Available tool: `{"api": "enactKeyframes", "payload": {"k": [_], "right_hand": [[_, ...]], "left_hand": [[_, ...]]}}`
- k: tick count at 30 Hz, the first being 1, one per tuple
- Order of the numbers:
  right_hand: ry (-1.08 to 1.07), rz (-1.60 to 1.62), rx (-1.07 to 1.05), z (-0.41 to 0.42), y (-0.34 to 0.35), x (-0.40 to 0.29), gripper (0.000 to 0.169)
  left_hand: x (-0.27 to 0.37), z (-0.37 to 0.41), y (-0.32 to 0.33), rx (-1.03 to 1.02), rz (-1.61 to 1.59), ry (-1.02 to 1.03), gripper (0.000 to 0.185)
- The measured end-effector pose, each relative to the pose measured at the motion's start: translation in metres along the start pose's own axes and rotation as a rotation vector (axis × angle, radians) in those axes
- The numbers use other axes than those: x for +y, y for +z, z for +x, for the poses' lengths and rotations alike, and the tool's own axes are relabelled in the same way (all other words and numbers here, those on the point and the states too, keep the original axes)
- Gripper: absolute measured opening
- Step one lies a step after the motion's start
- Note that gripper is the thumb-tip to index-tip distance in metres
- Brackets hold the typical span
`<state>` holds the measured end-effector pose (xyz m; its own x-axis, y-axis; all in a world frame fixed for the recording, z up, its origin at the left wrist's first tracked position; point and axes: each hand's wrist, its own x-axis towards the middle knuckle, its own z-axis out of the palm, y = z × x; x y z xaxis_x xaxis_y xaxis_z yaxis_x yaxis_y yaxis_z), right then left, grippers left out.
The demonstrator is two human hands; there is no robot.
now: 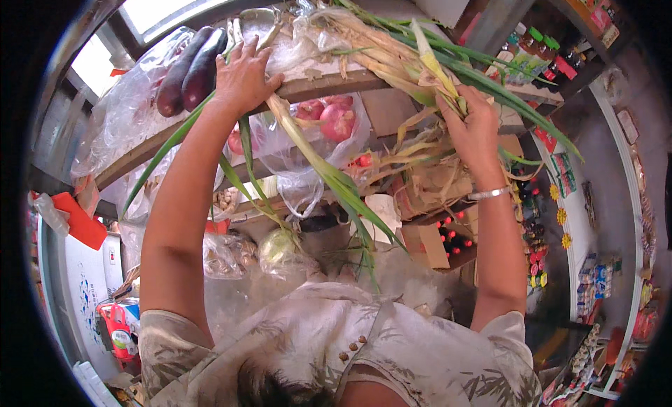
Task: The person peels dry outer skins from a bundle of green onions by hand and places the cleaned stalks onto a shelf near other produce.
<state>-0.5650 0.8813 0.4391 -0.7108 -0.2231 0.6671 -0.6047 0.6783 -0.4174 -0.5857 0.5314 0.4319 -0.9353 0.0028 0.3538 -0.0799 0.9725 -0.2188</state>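
My left hand (248,77) is spread palm down over the shelf's front edge, its fingers apart, lying on or just above some scallion stalks. From beneath it, green scallion leaves (178,144) hang down past my forearm. Beside its thumb, a long pale scallion (304,144) droops over the edge with green tips. My right hand (472,124) is closed around a yellowish scallion stalk (431,60), which points up and away from me. A large pile of scallions with dry, papery leaves (367,42) lies on the shelf between my hands. Withered leaves (420,144) dangle below my right hand.
Two dark eggplants (197,73) rest on plastic bags at the left. On the lower shelf, a clear bag holds red onions (336,120). Below are a wrapped cabbage (278,249) and a cardboard box of red-capped bottles (454,239). Stocked shelves (598,275) stand to the right.
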Motion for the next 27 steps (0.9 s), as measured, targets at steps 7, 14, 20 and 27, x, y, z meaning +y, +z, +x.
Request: {"api": "enactKeyframes", "payload": {"k": [7,14,20,27], "right_hand": [[0.016,0.182,-0.367,-0.075,0.053,-0.019,0.029],[0.105,0.173,-0.569,-0.112,0.091,-0.019,0.028],[0.467,0.457,-0.465,-0.104,0.084,-0.011,0.029],[1.009,1.921,-0.183,-0.08,0.076,-0.03,0.025]], "left_hand": [[0.038,-0.053,-0.027,0.065,-1.062,-0.141,0.034],[0.11,-0.146,0.035,-0.426,-1.764,-0.968,0.025],[0.102,-0.133,0.04,-0.272,-2.485,-0.623,0.027],[0.073,-0.142,0.018,-0.135,-2.897,-0.517,0.035]]}}
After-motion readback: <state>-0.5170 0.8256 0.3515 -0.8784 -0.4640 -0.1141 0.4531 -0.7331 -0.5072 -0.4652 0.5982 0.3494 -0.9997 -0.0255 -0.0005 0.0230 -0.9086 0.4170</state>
